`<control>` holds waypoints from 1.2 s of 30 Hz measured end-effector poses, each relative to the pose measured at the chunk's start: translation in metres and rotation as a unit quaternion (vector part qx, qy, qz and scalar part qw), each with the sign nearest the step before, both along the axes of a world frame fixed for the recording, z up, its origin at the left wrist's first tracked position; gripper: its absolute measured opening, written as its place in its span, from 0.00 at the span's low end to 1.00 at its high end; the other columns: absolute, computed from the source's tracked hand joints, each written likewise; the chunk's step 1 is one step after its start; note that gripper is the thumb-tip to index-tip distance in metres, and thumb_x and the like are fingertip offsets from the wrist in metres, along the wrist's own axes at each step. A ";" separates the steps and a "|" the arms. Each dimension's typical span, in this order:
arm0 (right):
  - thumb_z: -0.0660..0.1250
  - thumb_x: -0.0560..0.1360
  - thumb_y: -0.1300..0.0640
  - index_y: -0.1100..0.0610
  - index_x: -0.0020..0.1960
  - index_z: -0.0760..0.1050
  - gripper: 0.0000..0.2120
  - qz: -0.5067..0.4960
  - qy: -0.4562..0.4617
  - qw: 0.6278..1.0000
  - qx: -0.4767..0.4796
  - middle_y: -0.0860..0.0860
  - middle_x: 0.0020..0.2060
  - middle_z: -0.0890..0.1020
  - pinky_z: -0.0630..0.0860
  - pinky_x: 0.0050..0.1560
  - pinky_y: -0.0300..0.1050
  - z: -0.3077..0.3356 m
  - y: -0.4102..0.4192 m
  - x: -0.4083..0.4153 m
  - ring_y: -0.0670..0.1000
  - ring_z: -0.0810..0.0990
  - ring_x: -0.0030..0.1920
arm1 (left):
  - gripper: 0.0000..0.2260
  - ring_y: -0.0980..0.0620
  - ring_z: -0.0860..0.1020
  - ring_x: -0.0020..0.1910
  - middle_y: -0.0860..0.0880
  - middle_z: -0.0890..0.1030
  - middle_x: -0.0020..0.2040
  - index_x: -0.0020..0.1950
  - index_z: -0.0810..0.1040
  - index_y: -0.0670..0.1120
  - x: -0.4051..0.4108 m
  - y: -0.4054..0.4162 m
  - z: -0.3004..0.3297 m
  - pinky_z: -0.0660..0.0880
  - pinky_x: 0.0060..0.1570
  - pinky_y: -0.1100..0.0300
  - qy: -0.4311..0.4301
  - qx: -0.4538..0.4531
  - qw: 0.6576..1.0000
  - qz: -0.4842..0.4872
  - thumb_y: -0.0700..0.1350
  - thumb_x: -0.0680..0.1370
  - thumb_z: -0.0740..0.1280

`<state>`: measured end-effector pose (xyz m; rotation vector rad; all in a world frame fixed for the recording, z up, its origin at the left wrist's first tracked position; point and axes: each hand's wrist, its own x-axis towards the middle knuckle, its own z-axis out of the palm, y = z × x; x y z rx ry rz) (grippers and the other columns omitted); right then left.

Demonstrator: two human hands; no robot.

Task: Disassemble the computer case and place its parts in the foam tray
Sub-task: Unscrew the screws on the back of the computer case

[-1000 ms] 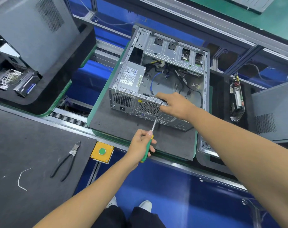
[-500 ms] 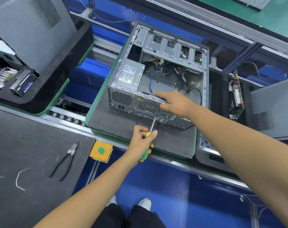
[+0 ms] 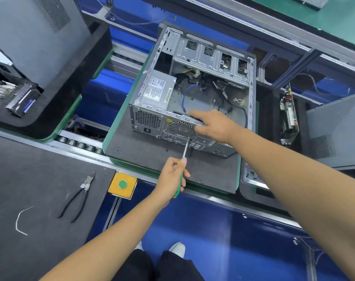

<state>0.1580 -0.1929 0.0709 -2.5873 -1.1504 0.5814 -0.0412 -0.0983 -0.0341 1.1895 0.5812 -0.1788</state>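
The computer case (image 3: 195,94) lies on its side with its open face upward, on a dark mat edged in green, its rear panel turned toward the person. The left hand (image 3: 171,177) is wrapped around the green-and-yellow handle of a screwdriver (image 3: 183,157), the fingers (image 3: 182,162) curled tight on the handle up near the shaft. The shaft runs up and away from that hand toward the case, its long axis nearly square to the rear panel, and its tip meets the panel just below the round fan grille, at what I take to be a screw there. So the work lies straight ahead of the left hand, along the tool's own line; any turning has to stay on that axis or the tip may slip off.

The right hand (image 3: 213,123) is nearer the case: it rests on the top rim of the rear panel, fingers bent over the edge to brace it, just above and right of the tip.

A small dark screw (image 3: 166,149) lies loose on the mat in front of the case.

Inside the case, at its left rear corner, the power supply (image 3: 158,89) carries a white label with a barcode; the print is too small to read. A yellow warning triangle sits on the rear panel beside the fan grille.

A foam tray (image 3: 270,102) holding a circuit board stands to the right of the case.
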 end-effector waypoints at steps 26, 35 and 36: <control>0.62 0.74 0.49 0.39 0.59 0.69 0.15 -0.016 0.008 1.000 0.013 0.49 0.28 0.70 0.68 0.33 0.47 0.001 0.001 -0.001 0.50 0.69 0.29 | 0.06 0.54 0.85 0.41 0.53 0.84 0.43 0.53 0.77 0.50 0.064 -0.058 0.005 0.78 0.29 0.59 -0.053 0.076 0.947 0.307 0.48 0.80 0.72; 0.62 0.74 0.49 0.39 0.59 0.70 0.15 -0.019 0.016 1.000 0.017 0.48 0.27 0.70 0.66 0.32 0.47 0.000 0.000 0.000 0.45 0.69 0.28 | 0.05 0.46 0.81 0.41 0.49 0.82 0.45 0.50 0.74 0.51 0.077 -0.064 -0.009 0.81 0.34 0.47 -0.058 0.140 0.929 0.338 0.48 0.82 0.68; 0.62 0.74 0.49 0.39 0.59 0.70 0.15 -0.018 0.016 1.000 0.018 0.48 0.27 0.70 0.66 0.32 0.46 0.000 0.000 0.000 0.45 0.69 0.28 | 0.05 0.44 0.81 0.42 0.48 0.82 0.46 0.50 0.73 0.50 0.078 -0.064 -0.009 0.81 0.37 0.44 -0.057 0.149 0.928 0.338 0.47 0.82 0.68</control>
